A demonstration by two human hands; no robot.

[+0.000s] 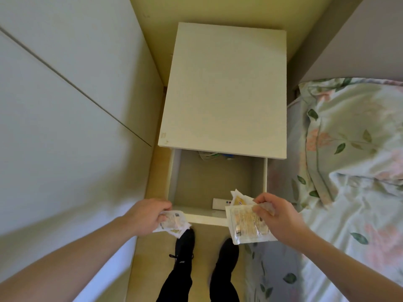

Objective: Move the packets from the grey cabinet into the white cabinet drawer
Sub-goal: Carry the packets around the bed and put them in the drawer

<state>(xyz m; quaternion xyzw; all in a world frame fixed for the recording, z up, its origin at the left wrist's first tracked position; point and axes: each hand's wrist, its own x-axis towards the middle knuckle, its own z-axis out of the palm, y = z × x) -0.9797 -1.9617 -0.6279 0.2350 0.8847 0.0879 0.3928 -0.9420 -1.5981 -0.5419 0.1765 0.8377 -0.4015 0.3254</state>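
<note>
The white cabinet (224,88) stands ahead with its drawer (205,217) pulled open toward me. My left hand (148,214) grips a few clear packets (174,222) at the drawer's front left corner. My right hand (277,216) holds a larger bunch of clear packets (246,223) over the drawer's front right corner. Another packet (238,198) pokes up behind that bunch. The grey cabinet the packets come from is not recognisable in this view.
Inside the drawer lie a small white box (219,203) near the front and some cables and small items (212,155) at the back. A bed with floral bedding (349,171) is on the right. A white wardrobe door (65,105) is on the left. My black shoes (185,243) stand below the drawer.
</note>
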